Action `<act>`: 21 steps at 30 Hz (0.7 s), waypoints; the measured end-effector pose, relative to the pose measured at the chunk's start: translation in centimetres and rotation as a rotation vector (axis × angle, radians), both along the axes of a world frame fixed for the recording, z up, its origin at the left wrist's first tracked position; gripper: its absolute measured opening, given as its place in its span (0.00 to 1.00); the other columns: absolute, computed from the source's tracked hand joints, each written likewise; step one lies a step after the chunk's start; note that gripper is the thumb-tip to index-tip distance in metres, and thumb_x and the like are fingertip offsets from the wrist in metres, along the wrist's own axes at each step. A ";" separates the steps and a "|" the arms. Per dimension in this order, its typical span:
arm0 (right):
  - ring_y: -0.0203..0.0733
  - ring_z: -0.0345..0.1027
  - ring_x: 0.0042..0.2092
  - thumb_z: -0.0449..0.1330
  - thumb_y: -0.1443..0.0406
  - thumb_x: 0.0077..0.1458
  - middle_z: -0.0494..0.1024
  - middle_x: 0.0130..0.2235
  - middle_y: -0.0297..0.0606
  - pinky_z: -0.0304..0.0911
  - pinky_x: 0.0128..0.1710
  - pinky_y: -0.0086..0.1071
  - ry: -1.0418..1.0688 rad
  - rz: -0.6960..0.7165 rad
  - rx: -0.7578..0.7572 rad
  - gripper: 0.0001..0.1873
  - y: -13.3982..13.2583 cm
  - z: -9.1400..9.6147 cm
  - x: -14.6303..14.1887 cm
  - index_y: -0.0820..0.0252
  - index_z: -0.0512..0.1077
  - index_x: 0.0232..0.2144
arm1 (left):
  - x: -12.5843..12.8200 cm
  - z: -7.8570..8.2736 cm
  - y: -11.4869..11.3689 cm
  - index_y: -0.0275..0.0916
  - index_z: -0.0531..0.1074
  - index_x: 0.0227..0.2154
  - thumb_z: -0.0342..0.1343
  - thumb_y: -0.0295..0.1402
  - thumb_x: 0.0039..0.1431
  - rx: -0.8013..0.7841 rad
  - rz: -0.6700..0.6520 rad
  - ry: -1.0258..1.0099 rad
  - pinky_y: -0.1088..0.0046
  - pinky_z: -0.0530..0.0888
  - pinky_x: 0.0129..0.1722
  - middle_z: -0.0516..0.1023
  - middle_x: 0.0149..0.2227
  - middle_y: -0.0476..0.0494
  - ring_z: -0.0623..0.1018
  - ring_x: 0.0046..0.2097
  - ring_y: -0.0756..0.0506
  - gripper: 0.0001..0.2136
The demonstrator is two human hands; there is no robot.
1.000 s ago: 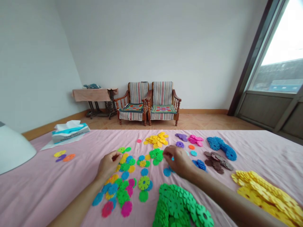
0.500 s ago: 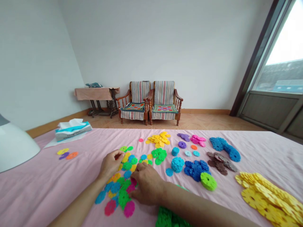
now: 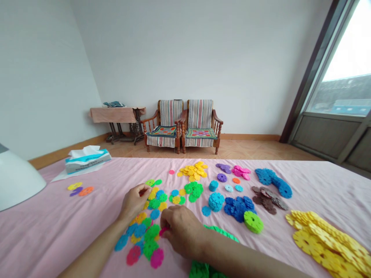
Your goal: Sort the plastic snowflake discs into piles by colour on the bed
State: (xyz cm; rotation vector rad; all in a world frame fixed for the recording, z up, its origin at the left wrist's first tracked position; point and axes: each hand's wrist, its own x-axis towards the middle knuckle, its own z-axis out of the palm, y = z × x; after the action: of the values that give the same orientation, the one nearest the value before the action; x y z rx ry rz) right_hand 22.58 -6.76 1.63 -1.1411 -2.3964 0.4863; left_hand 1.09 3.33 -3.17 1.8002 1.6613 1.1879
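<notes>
Flat plastic flower-shaped discs in many colours lie spread on a pink cloth. My left hand rests on the mixed heap with its fingers curled in a pinch; what they hold is hidden. My right hand is closed over the same heap, its fingertips pinching a pink disc. Sorted piles lie beyond: small yellow discs, green discs, light-blue discs, dark-blue discs and brown discs.
A tissue box sits at the far left, with three loose discs nearby. A white curved object is at the left edge. Large yellow discs fill the right. Two striped armchairs and a small table stand against the wall.
My right hand came back from the far piles to the near mixed heap and closed on a pink disc. My left hand stayed almost still.
</notes>
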 end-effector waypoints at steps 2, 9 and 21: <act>0.34 0.69 0.31 0.62 0.70 0.47 0.77 0.30 0.32 0.58 0.28 0.24 0.070 -0.047 -0.032 0.04 -0.2 0.9 1.2 0.59 0.72 0.29 | 0.0 0.1 0.0 0.38 0.75 0.24 0.55 0.43 0.45 -0.001 -0.005 -0.004 0.73 0.70 0.30 0.79 0.24 0.47 0.76 0.30 0.43 0.12; 0.31 0.69 0.28 0.59 0.69 0.51 0.77 0.26 0.30 0.59 0.27 0.23 0.246 -0.386 -0.057 0.01 3.3 3.0 11.5 0.60 0.72 0.29 | 0.2 0.5 -0.1 0.39 0.75 0.23 0.54 0.43 0.46 -0.009 0.004 0.032 0.74 0.69 0.28 0.78 0.24 0.48 0.76 0.29 0.44 0.12; 0.41 0.70 0.42 0.57 0.60 0.59 0.73 0.47 0.39 0.69 0.40 0.38 0.134 -1.116 -0.226 0.15 12.1 -0.9 27.0 0.62 0.68 0.47 | -0.1 0.4 0.1 0.40 0.76 0.24 0.56 0.44 0.44 -0.023 0.012 -0.003 0.73 0.71 0.29 0.80 0.26 0.47 0.77 0.30 0.42 0.13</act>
State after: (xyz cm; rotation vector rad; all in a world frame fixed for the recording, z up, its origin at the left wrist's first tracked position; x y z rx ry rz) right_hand 49.54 5.35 0.76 -2.1798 -1.2742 0.4013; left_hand 0.94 3.38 -2.74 1.7761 1.6805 1.1708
